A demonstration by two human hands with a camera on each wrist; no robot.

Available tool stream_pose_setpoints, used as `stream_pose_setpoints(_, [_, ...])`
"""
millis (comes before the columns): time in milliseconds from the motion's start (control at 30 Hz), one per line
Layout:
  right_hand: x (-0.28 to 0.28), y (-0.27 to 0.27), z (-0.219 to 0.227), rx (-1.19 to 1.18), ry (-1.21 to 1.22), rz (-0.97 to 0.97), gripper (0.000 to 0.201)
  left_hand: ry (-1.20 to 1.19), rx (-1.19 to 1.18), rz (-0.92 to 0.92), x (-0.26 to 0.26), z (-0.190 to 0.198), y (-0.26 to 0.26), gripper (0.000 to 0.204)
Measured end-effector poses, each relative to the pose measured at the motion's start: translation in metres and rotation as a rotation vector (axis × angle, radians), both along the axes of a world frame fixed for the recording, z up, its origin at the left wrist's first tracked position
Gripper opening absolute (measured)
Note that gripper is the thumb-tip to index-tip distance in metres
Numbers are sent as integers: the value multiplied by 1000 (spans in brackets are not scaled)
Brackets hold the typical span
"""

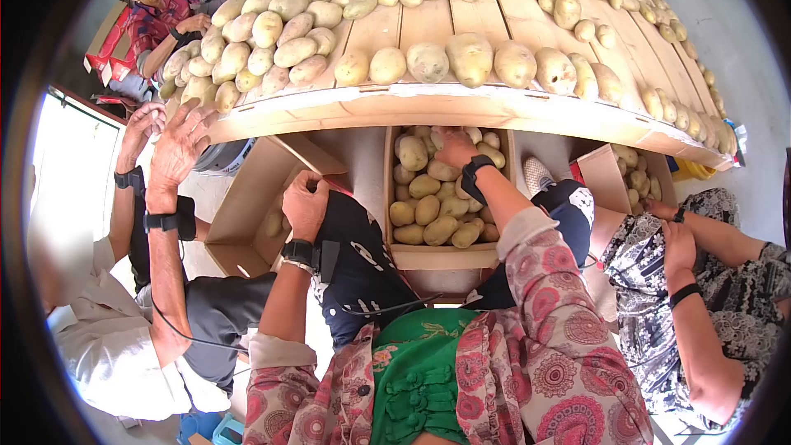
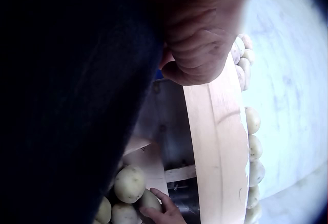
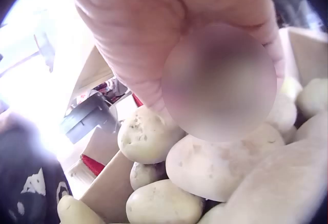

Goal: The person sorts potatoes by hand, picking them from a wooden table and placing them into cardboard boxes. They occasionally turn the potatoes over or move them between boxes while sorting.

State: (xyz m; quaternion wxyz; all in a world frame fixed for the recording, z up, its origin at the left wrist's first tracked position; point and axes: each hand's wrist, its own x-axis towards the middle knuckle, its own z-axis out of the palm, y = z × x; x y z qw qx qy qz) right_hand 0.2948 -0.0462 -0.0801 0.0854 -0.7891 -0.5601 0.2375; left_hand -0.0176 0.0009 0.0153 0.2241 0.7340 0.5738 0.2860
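Over the knee, the left hand [image 1: 305, 206] hangs with loosely bent fingers and holds nothing; the left wrist view shows this hand [image 2: 202, 39] large at the top. The right hand [image 1: 455, 150] reaches into the far end of a cardboard box [image 1: 445, 259] of potatoes [image 1: 425, 186]. In the left wrist view, the right hand's [image 2: 165, 214] thumb and fingers lie round a potato [image 2: 150, 200]. The right wrist view has this hand [image 3: 179, 39] above several potatoes [image 3: 164, 202], its middle hidden by a blur.
Loose potatoes cover much of a slatted wooden table [image 1: 486, 16], whose front edge [image 1: 461, 105] runs above the box. Other cardboard boxes [image 1: 247, 194] stand at both sides. One person [image 1: 124, 338] sits left, another [image 1: 709, 280] right, and a third [image 1: 161, 16] is at the far left.
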Motion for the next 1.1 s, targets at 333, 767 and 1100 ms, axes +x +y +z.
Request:
stream_pose_setpoints(333, [15, -96, 80, 43, 1033, -245, 42, 80, 24, -4, 10, -4, -3, 13])
stream_pose_setpoints(767, [138, -197, 216, 1358, 883, -591, 51, 147, 57, 12, 12, -5, -7, 12])
stream_pose_setpoints(1100, [254, -171, 144, 901, -368, -557, 35, 119, 24, 20, 15, -4, -6, 14])
